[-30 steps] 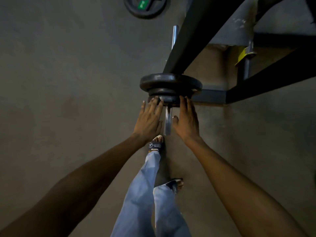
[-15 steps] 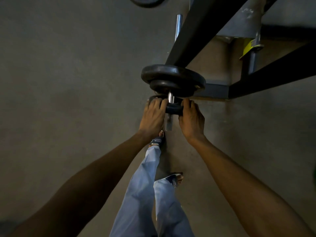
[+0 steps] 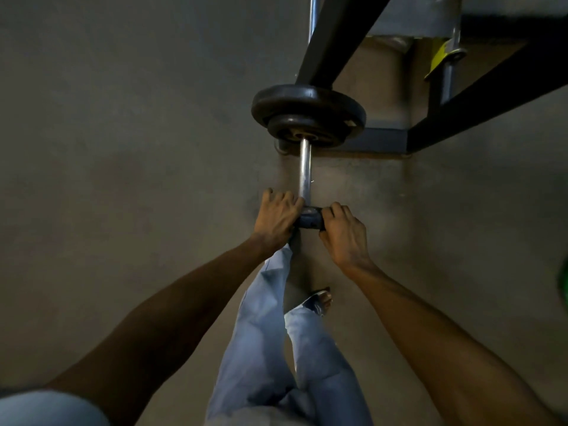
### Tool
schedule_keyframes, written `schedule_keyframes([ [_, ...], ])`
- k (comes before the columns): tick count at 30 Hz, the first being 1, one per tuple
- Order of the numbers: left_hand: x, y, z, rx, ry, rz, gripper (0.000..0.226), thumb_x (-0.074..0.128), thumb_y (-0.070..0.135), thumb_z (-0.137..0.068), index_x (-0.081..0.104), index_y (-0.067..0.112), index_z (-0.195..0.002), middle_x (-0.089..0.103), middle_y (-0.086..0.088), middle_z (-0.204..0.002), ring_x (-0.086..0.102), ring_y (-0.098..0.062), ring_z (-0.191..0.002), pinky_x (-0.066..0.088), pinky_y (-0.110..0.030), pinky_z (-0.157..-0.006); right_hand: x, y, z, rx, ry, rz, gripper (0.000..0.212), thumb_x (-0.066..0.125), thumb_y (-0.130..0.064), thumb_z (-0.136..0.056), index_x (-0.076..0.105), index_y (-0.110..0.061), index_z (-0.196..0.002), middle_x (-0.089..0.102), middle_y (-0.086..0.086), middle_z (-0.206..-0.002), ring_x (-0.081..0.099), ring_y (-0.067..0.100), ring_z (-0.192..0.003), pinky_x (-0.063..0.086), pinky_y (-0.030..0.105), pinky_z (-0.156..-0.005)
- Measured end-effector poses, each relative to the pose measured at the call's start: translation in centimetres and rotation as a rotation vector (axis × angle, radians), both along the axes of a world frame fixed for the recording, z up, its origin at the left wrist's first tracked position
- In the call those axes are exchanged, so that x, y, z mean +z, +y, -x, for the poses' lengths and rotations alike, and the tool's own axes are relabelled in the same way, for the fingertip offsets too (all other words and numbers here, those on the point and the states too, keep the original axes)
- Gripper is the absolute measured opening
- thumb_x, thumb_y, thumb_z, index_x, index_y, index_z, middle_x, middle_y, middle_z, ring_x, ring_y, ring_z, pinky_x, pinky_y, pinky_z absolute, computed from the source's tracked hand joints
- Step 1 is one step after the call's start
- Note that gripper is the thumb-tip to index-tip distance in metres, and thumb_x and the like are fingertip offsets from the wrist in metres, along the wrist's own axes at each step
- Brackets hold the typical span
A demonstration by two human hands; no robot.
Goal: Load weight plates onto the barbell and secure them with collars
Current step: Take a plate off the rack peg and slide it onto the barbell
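- The left hand [image 3: 278, 218] was curled shut on the left rim of a small dark plate [image 3: 308, 221], fingers hooked over its far edge.
- That small plate sat at the very near end of the steel bar [image 3: 304, 170], whether threaded on or just off the tip could not be told.
- It looked like stiff cast iron with a smooth rim: light enough for 2 hands, but likely to slip, so opposite rims seemed the right hold.
- The right hand [image 3: 344, 233] was closed on the plate's right rim, mirroring the other.
- A bare stretch of bar lay between the small plate and the 2 larger plates [image 3: 309, 113] stacked at its far end, giving open room to slide.
- A black rack beam [image 3: 335, 38] crossed just above those plates; the concrete floor [image 3: 123, 149] lay open on the left, and feet stood directly beneath the bar's tip.
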State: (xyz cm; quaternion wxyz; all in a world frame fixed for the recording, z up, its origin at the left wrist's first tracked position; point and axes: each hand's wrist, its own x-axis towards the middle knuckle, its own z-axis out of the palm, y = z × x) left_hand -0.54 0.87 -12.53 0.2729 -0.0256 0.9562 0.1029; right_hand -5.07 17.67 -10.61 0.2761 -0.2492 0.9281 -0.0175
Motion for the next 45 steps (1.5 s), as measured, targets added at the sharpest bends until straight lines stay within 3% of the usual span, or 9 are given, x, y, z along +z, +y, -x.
schedule_keyframes([
  [8, 4.7, 4.4, -7.5, 0.009, -0.039, -0.007, 0.048, 0.069, 0.024, -0.087, 0.053, 0.020, -0.132, 0.056, -0.010, -0.127, 0.056, -0.033, -0.117, 0.039, -0.047, -0.102, 3.8, 4.3, -7.0, -0.015, -0.054, 0.032, 0.033, 0.068, -0.017, -0.090, 0.062, -0.012, -0.123, 0.059, 0.009, -0.120, 0.060, 0.030, -0.112, 0.055, 0.044, -0.081],
  [14, 8.7, 9.6, -13.3, 0.110, 0.127, -0.048, 0.047, 0.074, 0.022, -0.086, 0.054, 0.017, -0.128, 0.054, -0.010, -0.123, 0.056, -0.032, -0.109, 0.044, -0.037, -0.074, 7.7, 9.4, -12.4, -0.062, 0.057, 0.146, 0.039, 0.073, -0.014, -0.083, 0.063, -0.013, -0.120, 0.059, 0.008, -0.120, 0.059, 0.031, -0.112, 0.055, 0.045, -0.078],
  [22, 16.9, 16.7, -18.5, 0.166, 0.445, -0.106, 0.045, 0.075, 0.029, -0.085, 0.059, 0.021, -0.126, 0.060, -0.010, -0.114, 0.059, -0.035, -0.094, 0.045, -0.041, -0.070, 14.0, 17.6, -18.2, -0.185, 0.396, 0.467, 0.060, 0.076, -0.008, -0.069, 0.064, -0.016, -0.127, 0.069, 0.006, -0.114, 0.065, 0.028, -0.099, 0.059, 0.042, -0.071],
  [27, 23.3, 21.1, -19.1, 0.028, 0.677, -0.087, 0.053, 0.075, 0.036, -0.082, 0.062, 0.026, -0.132, 0.070, -0.006, -0.112, 0.067, -0.031, -0.100, 0.045, -0.044, -0.090, 19.1, 22.8, -20.3, -0.261, 0.582, 0.559, 0.069, 0.081, -0.008, -0.070, 0.063, -0.014, -0.136, 0.069, 0.009, -0.125, 0.069, 0.032, -0.102, 0.059, 0.039, -0.072],
  [30, 27.1, 23.8, -19.1, -0.070, 0.849, -0.094, 0.052, 0.063, 0.045, -0.084, 0.061, 0.025, -0.132, 0.070, -0.004, -0.106, 0.066, -0.027, -0.093, 0.042, -0.042, -0.086, 22.5, 25.7, -21.1, -0.300, 0.720, 0.687, 0.057, 0.062, -0.017, -0.082, 0.063, -0.011, -0.139, 0.067, 0.012, -0.131, 0.068, 0.033, -0.113, 0.062, 0.042, -0.078],
  [32, 29.5, 25.3, -19.0, -0.124, 0.962, -0.112, 0.055, 0.072, 0.036, -0.083, 0.059, 0.024, -0.135, 0.070, -0.004, -0.108, 0.065, -0.026, -0.095, 0.040, -0.042, -0.088, 25.3, 27.7, -21.2, -0.292, 0.782, 0.786, 0.062, 0.054, -0.021, -0.082, 0.061, -0.012, -0.143, 0.065, 0.011, -0.136, 0.065, 0.032, -0.120, 0.061, 0.043, -0.085],
  [38, 36.7, 29.7, -18.1, -0.299, 1.302, -0.255, 0.050, 0.059, 0.039, -0.099, 0.061, 0.017, -0.145, 0.071, -0.005, -0.117, 0.062, -0.021, -0.105, 0.039, -0.040, -0.091, 33.0, 33.0, -22.0, -0.308, 0.994, 0.988, 0.068, 0.059, -0.016, -0.080, 0.058, -0.014, -0.148, 0.062, 0.007, -0.142, 0.060, 0.026, -0.130, 0.052, 0.036, -0.104],
  [42, 41.0, 33.6, -16.3, -0.446, 1.393, -0.322, 0.046, 0.055, 0.039, -0.104, 0.062, 0.018, -0.145, 0.070, -0.005, -0.113, 0.063, -0.024, -0.099, 0.042, -0.041, -0.087, 35.9, 36.6, -21.5, -0.369, 1.094, 1.090, 0.067, 0.063, 0.000, -0.083, 0.058, -0.013, -0.148, 0.061, 0.007, -0.143, 0.058, 0.025, -0.133, 0.051, 0.036, -0.109],
  [45, 43.3, 36.6, -14.7, -0.522, 1.393, -0.343, 0.048, 0.054, 0.041, -0.105, 0.060, 0.022, -0.148, 0.070, -0.004, -0.112, 0.064, -0.024, -0.098, 0.043, -0.046, -0.086, 37.8, 39.6, -21.3, -0.404, 1.153, 1.088, 0.068, 0.058, -0.002, -0.081, 0.058, -0.014, -0.148, 0.061, 0.006, -0.144, 0.057, 0.024, -0.135, 0.048, 0.032, -0.112],
])
